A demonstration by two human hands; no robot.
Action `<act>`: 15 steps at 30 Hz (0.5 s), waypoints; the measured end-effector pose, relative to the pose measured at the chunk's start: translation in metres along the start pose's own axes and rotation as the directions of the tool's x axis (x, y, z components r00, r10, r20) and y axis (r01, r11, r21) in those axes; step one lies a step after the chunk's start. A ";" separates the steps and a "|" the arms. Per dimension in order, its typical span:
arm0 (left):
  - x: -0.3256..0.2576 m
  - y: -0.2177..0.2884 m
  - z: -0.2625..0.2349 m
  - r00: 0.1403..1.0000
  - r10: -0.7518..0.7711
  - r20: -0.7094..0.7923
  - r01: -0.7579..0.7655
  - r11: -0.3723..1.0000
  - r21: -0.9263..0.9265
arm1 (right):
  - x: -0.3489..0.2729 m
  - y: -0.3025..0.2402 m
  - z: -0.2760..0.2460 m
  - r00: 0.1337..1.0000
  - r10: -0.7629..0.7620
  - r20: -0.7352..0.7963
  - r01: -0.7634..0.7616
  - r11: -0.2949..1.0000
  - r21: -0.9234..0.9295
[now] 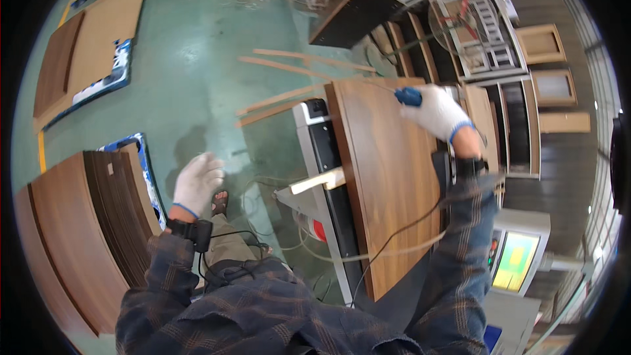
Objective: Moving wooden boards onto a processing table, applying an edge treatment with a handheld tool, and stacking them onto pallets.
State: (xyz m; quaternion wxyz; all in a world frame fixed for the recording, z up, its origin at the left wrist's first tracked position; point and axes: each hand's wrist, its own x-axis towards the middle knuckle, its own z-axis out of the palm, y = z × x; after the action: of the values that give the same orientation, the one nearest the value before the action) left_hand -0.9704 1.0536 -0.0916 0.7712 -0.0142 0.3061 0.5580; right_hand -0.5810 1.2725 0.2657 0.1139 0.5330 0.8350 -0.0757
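My right hand (439, 112), in a white glove, grips a blue-handled tool (409, 96) at the far end of a brown wood-grain panel (388, 177). A thin hose or cable runs from the tool back along the panel toward me. The panel lies flat on a grey machine table (320, 164). My left hand (197, 183), also gloved, hangs free at my side above the green floor, fingers loosely curled and holding nothing, close to a stack of brown panels (98, 230).
A machine control screen (516, 260) glows at lower right. Loose wood strips (289, 66) lie on the green floor beyond the machine. Flat boards (92, 46) rest on the floor at upper left. Framed cabinet doors (542, 46) and racks stand at upper right.
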 end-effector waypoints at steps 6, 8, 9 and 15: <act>-0.016 0.015 -0.054 0.948 0.060 -0.313 -0.019 0.991 0.133 | -0.053 -0.013 -0.005 0.891 0.250 0.379 -0.179 0.961 -0.213; -0.020 0.015 -0.091 0.928 0.031 -0.371 0.030 0.987 0.158 | -0.109 -0.014 0.006 0.906 0.148 0.397 -0.143 0.989 -0.044; -0.019 0.012 -0.104 0.931 0.004 -0.365 0.063 0.983 0.171 | -0.140 -0.020 0.006 0.877 0.220 0.427 -0.205 0.975 -0.080; 0.019 -0.012 -0.158 0.845 -0.138 -0.516 0.276 0.940 0.200 | -0.349 -0.015 0.053 0.495 0.506 0.706 -0.661 0.747 -0.072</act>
State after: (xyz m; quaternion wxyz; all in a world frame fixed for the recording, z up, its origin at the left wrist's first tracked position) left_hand -1.0284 1.0073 -0.2331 0.7178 -0.0858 0.5621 0.4018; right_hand -0.4473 0.9485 0.3090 0.3767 0.7253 0.4853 -0.3107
